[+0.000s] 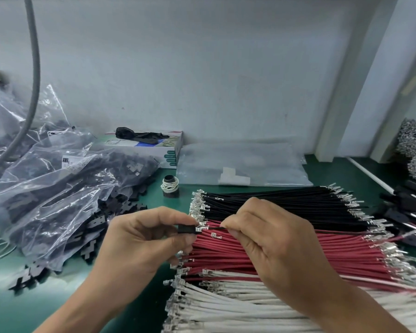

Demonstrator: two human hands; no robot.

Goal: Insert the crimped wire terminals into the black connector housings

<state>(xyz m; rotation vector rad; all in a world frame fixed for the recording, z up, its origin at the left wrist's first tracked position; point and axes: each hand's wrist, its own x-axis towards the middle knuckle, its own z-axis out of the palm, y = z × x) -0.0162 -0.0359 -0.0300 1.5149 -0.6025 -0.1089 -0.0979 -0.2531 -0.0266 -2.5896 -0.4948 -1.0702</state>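
Note:
My left hand point(144, 239) pinches a small black connector housing point(187, 230) between thumb and fingers. My right hand point(269, 239) pinches a black wire point(215, 228) whose silver crimped terminal point(200, 229) sits at the housing's right opening. Both hands hover above piles of crimped wires: black wires point(286, 205) at the back, red wires point(298, 255) in the middle, white wires point(226, 306) nearest me.
Clear plastic bags point(58, 179) of black housings spill over the green bench point(34, 306) at left. A cardboard box point(159, 150), a small spool point(170, 186) and a flat clear bag point(245, 162) lie behind. More wire assemblies point(408, 212) lie at right.

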